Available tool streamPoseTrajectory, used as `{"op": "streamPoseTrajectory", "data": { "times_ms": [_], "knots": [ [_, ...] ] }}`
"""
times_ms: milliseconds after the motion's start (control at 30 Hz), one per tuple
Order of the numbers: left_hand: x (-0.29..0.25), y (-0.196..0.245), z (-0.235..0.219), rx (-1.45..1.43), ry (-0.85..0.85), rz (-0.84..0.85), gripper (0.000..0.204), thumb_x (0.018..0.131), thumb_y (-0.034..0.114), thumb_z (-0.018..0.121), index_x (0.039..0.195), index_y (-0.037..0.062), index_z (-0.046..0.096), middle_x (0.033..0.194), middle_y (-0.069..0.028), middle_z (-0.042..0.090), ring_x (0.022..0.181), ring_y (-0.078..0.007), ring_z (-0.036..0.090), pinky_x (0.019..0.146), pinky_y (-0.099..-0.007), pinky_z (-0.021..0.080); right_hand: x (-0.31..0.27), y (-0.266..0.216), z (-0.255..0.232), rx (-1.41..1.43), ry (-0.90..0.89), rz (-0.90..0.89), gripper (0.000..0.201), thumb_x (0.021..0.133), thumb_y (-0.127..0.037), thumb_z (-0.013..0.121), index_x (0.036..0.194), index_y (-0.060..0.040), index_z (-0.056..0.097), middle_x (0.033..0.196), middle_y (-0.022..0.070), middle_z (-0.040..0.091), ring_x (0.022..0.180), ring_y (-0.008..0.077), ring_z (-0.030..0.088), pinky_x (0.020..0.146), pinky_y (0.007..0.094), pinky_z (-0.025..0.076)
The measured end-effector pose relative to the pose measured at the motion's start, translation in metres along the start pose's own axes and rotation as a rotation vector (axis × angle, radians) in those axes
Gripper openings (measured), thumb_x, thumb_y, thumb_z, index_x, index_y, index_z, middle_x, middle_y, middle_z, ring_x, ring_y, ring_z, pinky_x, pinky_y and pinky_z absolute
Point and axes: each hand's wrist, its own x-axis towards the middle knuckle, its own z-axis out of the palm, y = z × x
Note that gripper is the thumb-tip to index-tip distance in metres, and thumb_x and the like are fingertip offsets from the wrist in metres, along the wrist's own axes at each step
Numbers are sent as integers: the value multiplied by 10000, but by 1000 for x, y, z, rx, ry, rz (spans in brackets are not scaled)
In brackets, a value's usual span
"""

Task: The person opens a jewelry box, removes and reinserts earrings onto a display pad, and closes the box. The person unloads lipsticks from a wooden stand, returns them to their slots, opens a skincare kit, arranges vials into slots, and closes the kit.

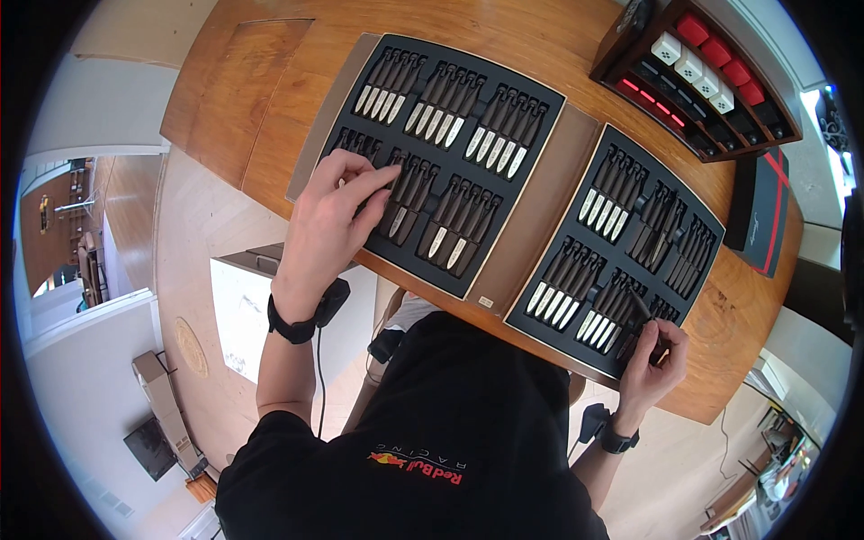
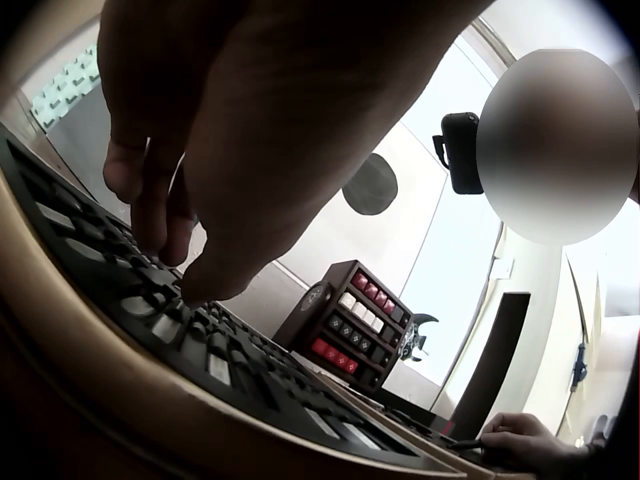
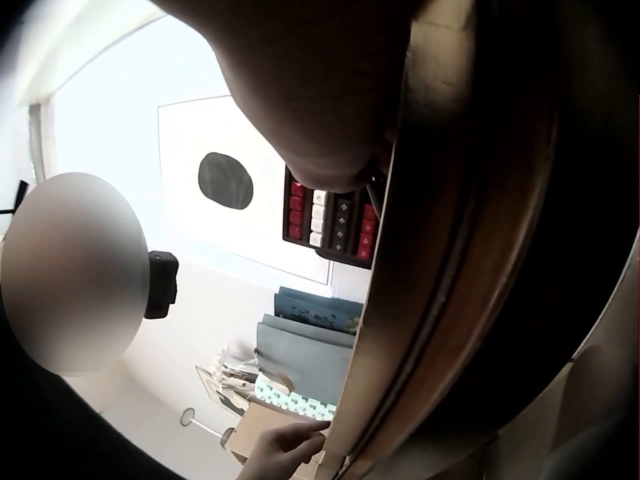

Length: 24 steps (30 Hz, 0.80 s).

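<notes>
A wide folding case [image 1: 479, 281] lies opened on a wooden table, its two black trays filled with rows of slim dark sticks, many with white lower ends [image 1: 447, 247]. My left hand [image 1: 328, 211] reaches over the left tray. Its index finger is stretched to the top of a stick in the lower middle group, the thumb apart and lower. In the left wrist view those fingertips [image 2: 195, 285] come down right at the sticks. At the right tray's near corner, my right hand [image 1: 655, 360] has its fingers curled round a dark stick [image 1: 641, 309], tilted over the lower groups.
At the table's far right stands a dark wooden rack [image 1: 693, 76] with red, white and black cube-shaped pieces. A black box with a red band [image 1: 758, 211] lies beside it. Below the table's near edge, left, is a white surface [image 1: 238, 315].
</notes>
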Motion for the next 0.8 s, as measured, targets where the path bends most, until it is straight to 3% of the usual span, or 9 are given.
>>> {"op": "streamPoseTrajectory", "data": {
  "times_ms": [200, 267, 500, 600, 667, 733, 800],
  "knots": [
    [-5, -5, 1, 154, -74, 65, 304, 908, 23, 794, 1201, 104, 815, 1001, -53, 566, 896, -208, 582, 769, -337, 523, 0, 3, 2, -5, 19, -29, 110, 1043, -122, 725, 1042, -18, 690, 897, 4, 663, 718, 51, 505, 595, 218, 354],
    [-6, -7, 3, 292, -51, 173, 324, 889, 54, 820, 1202, 139, 825, 958, -49, 533, 867, -210, 557, 767, -347, 518, -1, 2, 0, -2, 11, -1, 110, 1043, -122, 725, 1042, -18, 689, 902, 6, 663, 719, 53, 506, 599, 220, 360],
    [-7, -15, 3, 258, -52, 160, 310, 897, 68, 822, 1199, 140, 827, 946, -50, 520, 868, -213, 550, 757, -352, 507, 0, -1, -3, 29, -11, 19, 109, 1042, -110, 724, 1043, -7, 687, 928, 20, 675, 751, 69, 533, 648, 227, 405],
    [-10, -10, 2, 164, -81, 67, 331, 900, 40, 814, 1221, 118, 811, 952, -59, 537, 902, -216, 572, 777, -342, 508, -1, -2, -3, 55, 2, -16, 91, 1031, -77, 726, 1045, 8, 695, 900, 41, 678, 752, 91, 561, 661, 233, 433],
    [-15, -3, 8, 50, 96, 24, 363, 896, 5, 802, 1246, 98, 792, 960, -72, 543, 923, -222, 591, 790, -340, 510, -2, -6, -6, 39, 51, -66, 82, 1020, -56, 729, 1042, 17, 701, 865, 56, 675, 736, 107, 569, 657, 241, 446],
    [-22, 22, 12, 43, 135, 24, 367, 874, -14, 806, 1232, 68, 786, 978, -85, 614, 909, -234, 627, 804, -351, 528, -2, -21, -10, 138, -9, -107, 92, 1014, -33, 732, 1079, 31, 720, 893, 74, 690, 792, 128, 611, 685, 245, 460],
    [-30, 50, 18, -183, 129, 104, 386, 849, -11, 822, 1228, 58, 783, 1000, -91, 689, 869, -220, 672, 772, -338, 558, -4, -38, -8, 315, -120, 23, 120, 1013, -9, 720, 1124, 31, 744, 936, 103, 740, 853, 156, 682, 765, 267, 540]
  ]
}}
